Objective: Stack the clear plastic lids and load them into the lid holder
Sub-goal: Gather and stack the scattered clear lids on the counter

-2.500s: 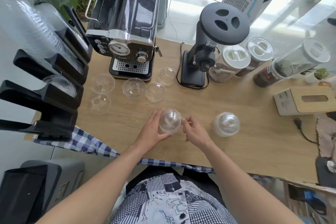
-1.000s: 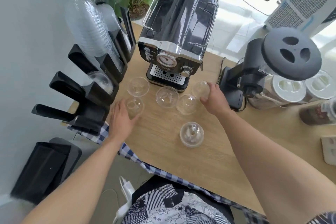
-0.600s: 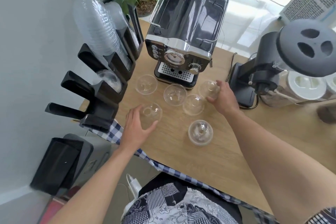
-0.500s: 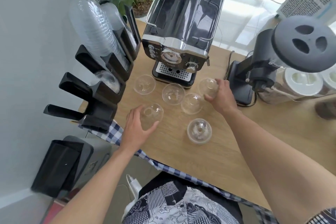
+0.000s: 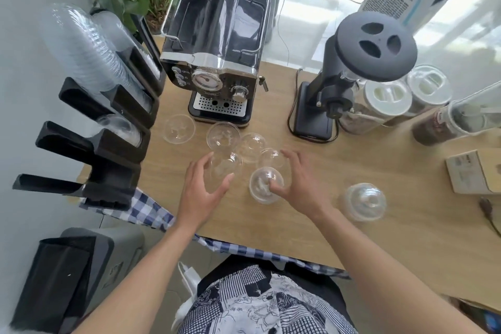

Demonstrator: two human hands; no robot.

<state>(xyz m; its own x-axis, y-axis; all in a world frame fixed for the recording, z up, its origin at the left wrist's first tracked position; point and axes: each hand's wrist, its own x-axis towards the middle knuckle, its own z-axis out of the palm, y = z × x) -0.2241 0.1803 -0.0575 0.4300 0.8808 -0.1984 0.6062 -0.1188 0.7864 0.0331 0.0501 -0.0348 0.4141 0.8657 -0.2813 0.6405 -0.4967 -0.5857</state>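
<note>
Both hands have pulled back from the espresso machine (image 5: 217, 49) & moved closer together. L hand (image 5: 203, 195) grasps a clear dome lid (image 5: 226, 167); R hand (image 5: 298, 184) grasps a second lid (image 5: 261, 184), thumb on it. Loose lids (image 5: 179, 129) lie by the machine, lid stack (image 5: 364, 202) on table (image 5: 379, 238) at right. Lid holder (image 5: 108, 144) stands far left.

L hand (image 5: 202, 195): was flat by front-left lid (image 5: 225, 168) 1 s ago, now grips it betw fingers + thumb, lid off its old spot and carried in toward centre. R hand (image 5: 298, 184): pulled back from coffee grinder (image 5: 339, 68), grinder-side lid (image 5: 272, 158) comes w/ it, now just behind lid stack (image 5: 264, 184); R thumb overlaps stack. Stack: held in both hands 2.5 s ago, since set down on table (image 5: 379, 238). Hands now close together, either side of stack.
</note>
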